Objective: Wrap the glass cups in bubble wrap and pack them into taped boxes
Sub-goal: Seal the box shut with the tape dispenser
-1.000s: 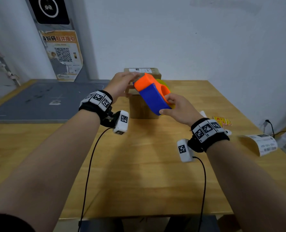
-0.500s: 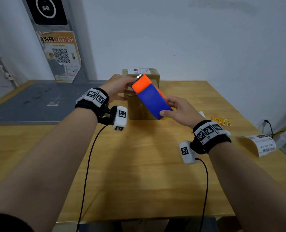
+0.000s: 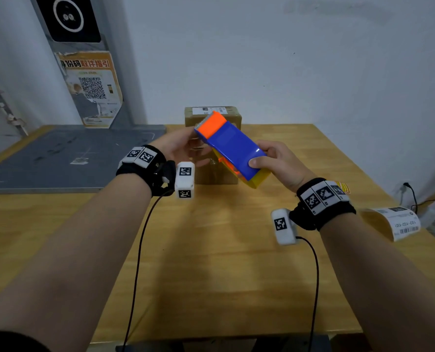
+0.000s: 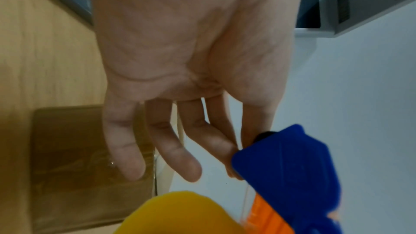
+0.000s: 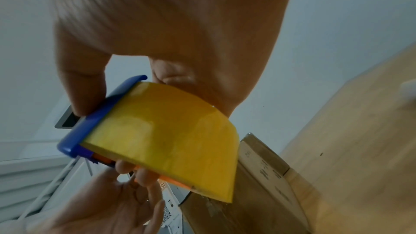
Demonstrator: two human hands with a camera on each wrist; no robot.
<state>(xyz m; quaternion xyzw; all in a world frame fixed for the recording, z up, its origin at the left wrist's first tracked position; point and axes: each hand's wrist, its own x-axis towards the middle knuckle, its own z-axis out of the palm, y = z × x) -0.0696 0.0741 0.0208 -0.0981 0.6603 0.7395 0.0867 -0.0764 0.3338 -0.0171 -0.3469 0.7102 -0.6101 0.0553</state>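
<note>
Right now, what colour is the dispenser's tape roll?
Yellow; the tape roll shows best in the right wrist view.

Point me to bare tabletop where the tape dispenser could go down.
Widest bare patch: the wooden table in front of the box, between the two forearms. Also bare wood left of the box, up to the grey mat. Crowded: the right edge, with a curled label and stickers.
</note>
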